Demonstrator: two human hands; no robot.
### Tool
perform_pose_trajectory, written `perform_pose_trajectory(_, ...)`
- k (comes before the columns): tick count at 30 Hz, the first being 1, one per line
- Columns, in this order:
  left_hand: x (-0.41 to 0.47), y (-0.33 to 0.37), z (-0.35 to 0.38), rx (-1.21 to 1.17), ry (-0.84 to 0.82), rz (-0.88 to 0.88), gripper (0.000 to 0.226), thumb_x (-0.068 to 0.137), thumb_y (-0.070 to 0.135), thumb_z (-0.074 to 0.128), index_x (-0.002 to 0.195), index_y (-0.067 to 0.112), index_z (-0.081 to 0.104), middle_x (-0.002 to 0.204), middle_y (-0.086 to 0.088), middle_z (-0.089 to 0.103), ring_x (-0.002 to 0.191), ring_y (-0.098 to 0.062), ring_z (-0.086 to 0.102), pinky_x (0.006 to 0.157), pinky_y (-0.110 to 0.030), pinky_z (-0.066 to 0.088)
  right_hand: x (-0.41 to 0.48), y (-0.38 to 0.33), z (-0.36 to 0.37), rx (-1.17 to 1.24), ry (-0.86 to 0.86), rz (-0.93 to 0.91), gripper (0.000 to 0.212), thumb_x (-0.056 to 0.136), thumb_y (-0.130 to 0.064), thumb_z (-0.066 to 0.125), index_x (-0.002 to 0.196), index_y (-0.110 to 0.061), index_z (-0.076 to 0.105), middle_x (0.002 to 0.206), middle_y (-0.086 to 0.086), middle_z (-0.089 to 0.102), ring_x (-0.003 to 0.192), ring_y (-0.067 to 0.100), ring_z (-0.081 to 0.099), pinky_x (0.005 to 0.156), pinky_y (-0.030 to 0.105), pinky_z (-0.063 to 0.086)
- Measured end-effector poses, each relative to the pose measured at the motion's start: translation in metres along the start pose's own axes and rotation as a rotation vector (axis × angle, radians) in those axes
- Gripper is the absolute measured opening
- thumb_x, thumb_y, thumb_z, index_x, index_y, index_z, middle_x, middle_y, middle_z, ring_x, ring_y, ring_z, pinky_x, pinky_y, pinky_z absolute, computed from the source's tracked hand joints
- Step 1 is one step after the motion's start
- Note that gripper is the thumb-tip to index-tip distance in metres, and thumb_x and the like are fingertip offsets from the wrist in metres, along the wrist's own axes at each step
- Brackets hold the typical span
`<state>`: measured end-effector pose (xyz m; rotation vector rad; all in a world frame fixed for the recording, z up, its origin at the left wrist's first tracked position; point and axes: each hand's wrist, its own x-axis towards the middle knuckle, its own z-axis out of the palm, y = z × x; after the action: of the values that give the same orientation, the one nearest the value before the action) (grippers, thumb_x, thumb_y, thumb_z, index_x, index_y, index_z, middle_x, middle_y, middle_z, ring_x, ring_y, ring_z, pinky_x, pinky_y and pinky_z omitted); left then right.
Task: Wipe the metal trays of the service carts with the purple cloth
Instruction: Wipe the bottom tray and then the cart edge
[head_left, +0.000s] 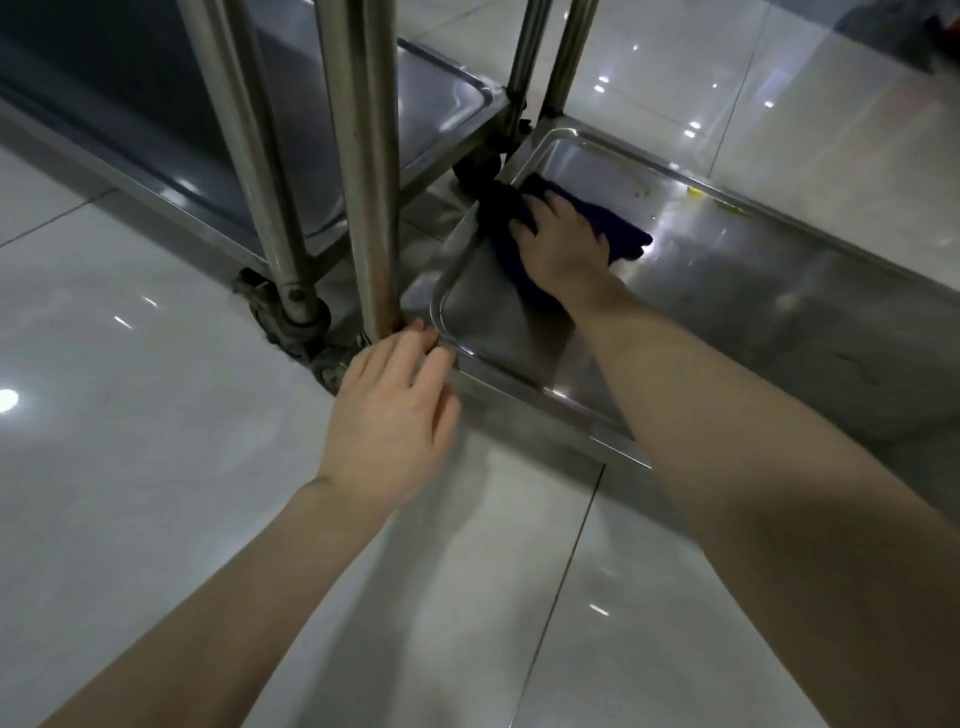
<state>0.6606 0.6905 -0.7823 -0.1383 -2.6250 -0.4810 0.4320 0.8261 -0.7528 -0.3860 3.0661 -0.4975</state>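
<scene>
The purple cloth (618, 228) lies bunched at the left end of a low metal tray (753, 291), the bottom shelf of the right service cart. My right hand (563, 241) presses flat on the cloth, fingers spread toward the tray's left rim. My left hand (389, 410) rests with straight fingers on the tray's near left corner, beside the cart's upright post (371, 171). A second cart's low tray (431, 109) sits to the left behind the posts.
Castor wheels (291, 317) sit at the carts' corners on the glossy tiled floor (156, 415). Yellow crumbs (696, 192) lie at the tray's far rim. Several steel posts rise at top centre.
</scene>
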Motion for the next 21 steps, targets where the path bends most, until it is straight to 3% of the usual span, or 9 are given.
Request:
perform_pose_trajectory(5, 0.0, 0.012, -0.003, -0.017, 0.012, -0.075, 0.024, 0.095, 0.025, 0.046, 0.107, 0.01, 0.059, 0.116, -0.009, 0.057, 0.111, -0.027, 0.054, 0.095, -0.038, 0.041, -0.11, 0.023, -0.006, -0.004, -0.016, -0.203, 0.048, 0.1, -0.05, 0.034, 0.147, -0.039, 0.034, 0.158, -0.011, 0.025, 0.145, 0.016, 0.022, 0.116, 0.048, 0.019)
perform_pose_trajectory(9, 0.011, 0.024, 0.008, -0.046, -0.069, 0.039, 0.035, 0.094, 0.026, 0.05, 0.125, 0.01, 0.055, 0.132, -0.011, 0.052, 0.128, -0.027, 0.046, 0.111, -0.04, 0.031, -0.211, 0.061, -0.022, 0.027, -0.051, -0.278, 0.053, 0.096, -0.059, 0.023, 0.146, -0.044, 0.031, 0.156, -0.012, 0.028, 0.145, 0.011, 0.022, 0.116, 0.045, 0.019)
perform_pose_trajectory(13, 0.051, 0.045, 0.02, -0.115, -0.118, 0.077, 0.041, 0.092, 0.023, 0.054, 0.13, 0.01, 0.053, 0.138, -0.012, 0.049, 0.138, -0.029, 0.035, 0.112, -0.043, 0.03, -0.146, 0.073, -0.025, -0.031, -0.012, -0.131, 0.049, 0.099, -0.051, 0.035, 0.147, -0.04, 0.033, 0.158, -0.011, 0.024, 0.147, 0.014, 0.019, 0.117, 0.044, 0.017)
perform_pose_trajectory(17, 0.075, 0.054, 0.038, -0.026, -0.235, 0.064, 0.059, 0.093, 0.038, 0.049, 0.146, 0.019, 0.031, 0.155, -0.005, 0.029, 0.148, -0.021, 0.009, 0.119, -0.042, 0.012, -0.046, 0.081, -0.028, -0.034, 0.036, 0.106, 0.049, 0.101, -0.046, 0.033, 0.149, -0.035, 0.031, 0.16, -0.007, 0.019, 0.146, 0.019, 0.02, 0.117, 0.054, 0.014)
perform_pose_trajectory(21, 0.075, 0.047, 0.047, 0.025, -0.273, 0.107, 0.064, 0.093, 0.047, 0.04, 0.15, 0.025, 0.02, 0.158, -0.001, 0.024, 0.149, -0.02, 0.004, 0.119, -0.045, 0.008, -0.061, 0.08, -0.022, -0.03, 0.031, 0.057, 0.048, 0.101, -0.047, 0.032, 0.148, -0.036, 0.031, 0.16, -0.009, 0.02, 0.146, 0.018, 0.019, 0.117, 0.054, 0.013)
